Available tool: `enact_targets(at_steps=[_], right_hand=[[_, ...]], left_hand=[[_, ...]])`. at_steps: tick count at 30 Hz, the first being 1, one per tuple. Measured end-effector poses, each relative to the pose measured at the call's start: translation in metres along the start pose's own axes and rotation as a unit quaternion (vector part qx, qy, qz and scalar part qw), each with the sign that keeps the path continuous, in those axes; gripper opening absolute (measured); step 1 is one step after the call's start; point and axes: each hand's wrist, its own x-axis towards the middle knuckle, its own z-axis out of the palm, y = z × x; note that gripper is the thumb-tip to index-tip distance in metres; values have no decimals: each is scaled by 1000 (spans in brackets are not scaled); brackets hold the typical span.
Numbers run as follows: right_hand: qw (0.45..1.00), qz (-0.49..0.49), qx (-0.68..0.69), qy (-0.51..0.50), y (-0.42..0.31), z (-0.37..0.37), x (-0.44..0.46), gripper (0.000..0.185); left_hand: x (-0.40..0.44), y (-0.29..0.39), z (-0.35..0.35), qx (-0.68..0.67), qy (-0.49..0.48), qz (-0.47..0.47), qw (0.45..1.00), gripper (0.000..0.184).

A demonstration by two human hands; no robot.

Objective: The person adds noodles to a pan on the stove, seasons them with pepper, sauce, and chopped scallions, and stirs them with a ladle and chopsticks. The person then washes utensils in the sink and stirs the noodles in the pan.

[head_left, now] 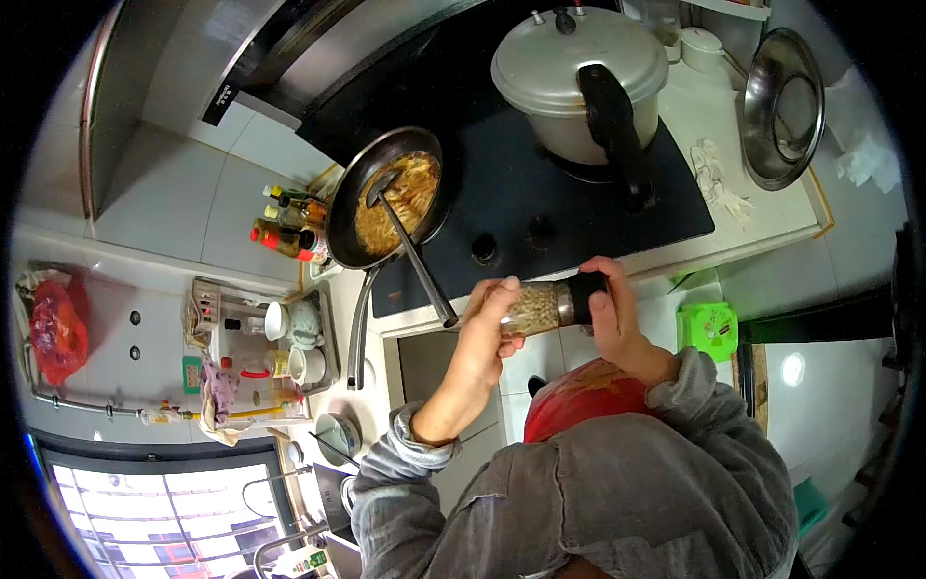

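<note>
A clear pepper grinder [536, 307] with a black cap and pale peppercorns inside lies sideways between my hands, in front of the stove. My left hand [489, 317] is wrapped round its glass body. The fingers of my right hand [617, 318] close on the black cap end. To the left, a black frying pan [338, 227] stands on the cooktop with brown saucy food [415, 188] in it. A dark spatula [410, 249] rests in the pan, its handle reaching toward my left hand.
A large pressure cooker [569, 77] with a black handle stands on the black cooktop [482, 183]. Sauce bottles [285, 236] are left of the pan. A steel bowl [783, 106] leans at the far right. A green bin [709, 330] stands on the floor; bowls [307, 365] sit on the left rack.
</note>
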Motion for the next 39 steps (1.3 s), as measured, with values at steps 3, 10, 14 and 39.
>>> enact_targets(at_steps=[3, 10, 14, 39], right_hand=[[880, 398, 251, -55, -13, -2, -7, 36], [772, 553, 313, -21, -10, 5, -7, 32], [999, -19, -1, -42, -13, -1, 13, 22], [996, -33, 56, -54, -7, -5, 5, 36]], left_hand=[[-3, -5, 6, 235, 33, 274, 932, 41], [13, -5, -16, 344, -5, 435, 832, 57], [1, -5, -7, -64, -5, -4, 998, 50], [-2, -1, 6, -9, 51, 113, 992, 26]])
